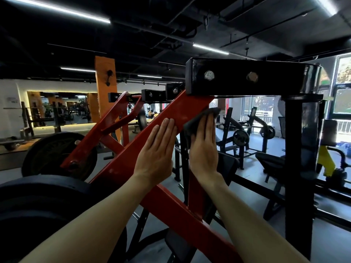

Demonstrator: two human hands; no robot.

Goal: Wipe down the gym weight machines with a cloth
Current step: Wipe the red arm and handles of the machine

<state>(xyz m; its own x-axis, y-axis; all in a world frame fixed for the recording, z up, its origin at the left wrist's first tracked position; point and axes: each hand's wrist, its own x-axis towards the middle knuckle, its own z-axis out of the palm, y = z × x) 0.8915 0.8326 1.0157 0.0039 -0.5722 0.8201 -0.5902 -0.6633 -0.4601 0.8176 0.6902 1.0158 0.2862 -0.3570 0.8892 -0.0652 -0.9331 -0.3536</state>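
Note:
A red lever arm (182, 109) of a plate-loaded weight machine slopes up to a black top beam (247, 76) with two bolts. My left hand (157, 149) lies flat on the red arm, fingers straight and together. My right hand (204, 147) presses a dark grey cloth (197, 118) against the arm's right edge just below the beam, fingers straight over the cloth. Part of the cloth is hidden under my palm.
Black weight plates (57, 152) hang at the left, and a large one (38, 202) sits close at lower left. A black upright post (298, 168) stands at the right. More machines (241, 137) fill the floor behind, with mirrors at far left and windows at right.

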